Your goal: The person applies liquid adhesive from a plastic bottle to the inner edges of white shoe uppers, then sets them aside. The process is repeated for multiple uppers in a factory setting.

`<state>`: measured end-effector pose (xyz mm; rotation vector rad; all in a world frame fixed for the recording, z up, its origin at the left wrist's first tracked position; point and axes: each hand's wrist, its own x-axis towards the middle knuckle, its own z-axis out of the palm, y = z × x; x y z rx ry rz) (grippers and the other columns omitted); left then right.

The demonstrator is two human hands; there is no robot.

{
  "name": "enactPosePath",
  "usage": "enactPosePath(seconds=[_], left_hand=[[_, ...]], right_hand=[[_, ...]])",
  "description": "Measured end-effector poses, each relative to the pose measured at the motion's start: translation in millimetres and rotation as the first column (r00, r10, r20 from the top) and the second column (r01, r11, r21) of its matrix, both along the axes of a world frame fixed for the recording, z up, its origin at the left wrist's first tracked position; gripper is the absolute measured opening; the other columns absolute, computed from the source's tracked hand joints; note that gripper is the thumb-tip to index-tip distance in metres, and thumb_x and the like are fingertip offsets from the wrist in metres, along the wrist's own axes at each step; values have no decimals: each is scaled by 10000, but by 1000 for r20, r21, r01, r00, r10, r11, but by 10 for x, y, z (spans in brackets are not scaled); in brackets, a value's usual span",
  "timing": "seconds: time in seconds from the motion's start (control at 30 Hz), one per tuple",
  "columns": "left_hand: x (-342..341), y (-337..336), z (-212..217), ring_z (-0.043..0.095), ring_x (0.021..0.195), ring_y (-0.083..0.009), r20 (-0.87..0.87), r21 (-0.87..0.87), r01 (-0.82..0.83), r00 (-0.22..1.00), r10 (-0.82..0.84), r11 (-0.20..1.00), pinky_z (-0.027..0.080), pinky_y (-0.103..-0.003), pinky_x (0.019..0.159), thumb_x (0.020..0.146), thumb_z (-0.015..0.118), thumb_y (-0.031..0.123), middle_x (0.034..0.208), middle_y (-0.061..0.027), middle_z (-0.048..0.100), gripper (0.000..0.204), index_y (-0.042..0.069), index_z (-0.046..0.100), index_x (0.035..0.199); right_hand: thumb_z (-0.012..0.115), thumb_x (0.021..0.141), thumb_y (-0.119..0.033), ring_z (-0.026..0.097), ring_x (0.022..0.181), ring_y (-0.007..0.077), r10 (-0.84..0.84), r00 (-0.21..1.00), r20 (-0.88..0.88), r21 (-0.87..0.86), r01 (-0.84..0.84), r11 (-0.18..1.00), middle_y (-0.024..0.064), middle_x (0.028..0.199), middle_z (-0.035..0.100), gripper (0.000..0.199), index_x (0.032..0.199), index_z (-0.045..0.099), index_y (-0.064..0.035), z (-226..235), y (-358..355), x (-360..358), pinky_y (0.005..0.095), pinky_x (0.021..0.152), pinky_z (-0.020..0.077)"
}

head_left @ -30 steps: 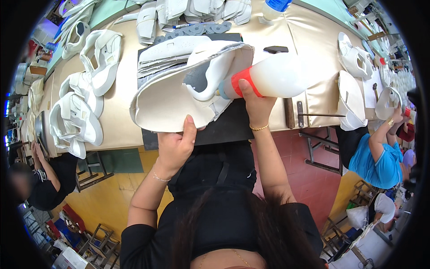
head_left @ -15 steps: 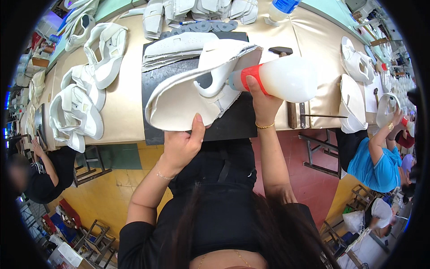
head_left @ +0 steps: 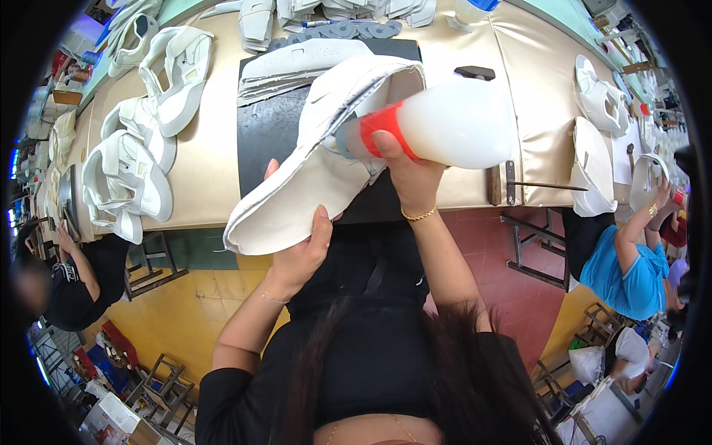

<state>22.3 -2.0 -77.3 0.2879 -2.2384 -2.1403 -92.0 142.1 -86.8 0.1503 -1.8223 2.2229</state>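
A white shoe upper (head_left: 285, 204) is tilted above the bench, its cream lining facing up. Around its lower edge my left hand (head_left: 300, 252) is closed, thumb on the lining and fingers underneath. My right hand (head_left: 410, 174) grips a translucent white squeeze bottle (head_left: 471, 126) with red tape round its neck. The bottle lies sideways, its tip at the inner edge of the upper; the exact contact point is hard to see. Beneath them is a black board (head_left: 271, 141) bearing a stack of white cut pieces (head_left: 297, 67).
Several white shoe uppers (head_left: 126, 178) rest on the bench at the left, more (head_left: 593, 170) at the right. A hammer (head_left: 475, 73) lies partly behind the bottle. Grey rounded pieces (head_left: 348, 31) sit at the back. A person in blue (head_left: 623, 267) works at the right.
The shoe upper has tilted further and shifted toward the lower left. My right hand and the bottle have moved left, bringing the tip along the upper's edge.
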Motion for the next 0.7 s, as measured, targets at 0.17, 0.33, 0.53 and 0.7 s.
enactPosePath(seconds=[0.17,0.33,0.53,0.7], left_hand=[[-23,-1,-34,534,1049,-215,-100,-77,-8,995,0,997,489,-306,850,869,493,20,1300,-185,375,744,5,16,1440],[-21,-23,-15,509,1090,-225,-66,-53,-25,998,22,998,444,-319,920,858,514,33,1303,-187,386,725,-31,74,1431],[-88,-47,35,569,994,-197,-44,-101,13,999,-17,995,472,-315,858,889,494,39,1179,-163,513,510,-52,258,1332],[-213,29,287,648,835,-182,-29,-68,46,998,-48,997,520,-296,753,943,485,97,969,-126,654,236,-63,558,1100]], right_hand=[[830,685,-201,652,797,145,54,993,-103,133,-40,990,48,893,687,352,949,670,-32,69,-142,-58,282,702,525],[828,676,-191,658,778,140,125,989,-79,228,-104,968,33,852,697,302,914,693,-62,100,-20,-86,271,694,523],[823,684,-207,651,749,119,141,988,-62,317,-114,942,16,791,695,238,836,706,-66,169,115,-59,259,681,519],[823,688,-218,644,743,127,10,990,-137,321,35,946,21,787,685,260,848,695,-56,285,267,-133,265,691,518]])
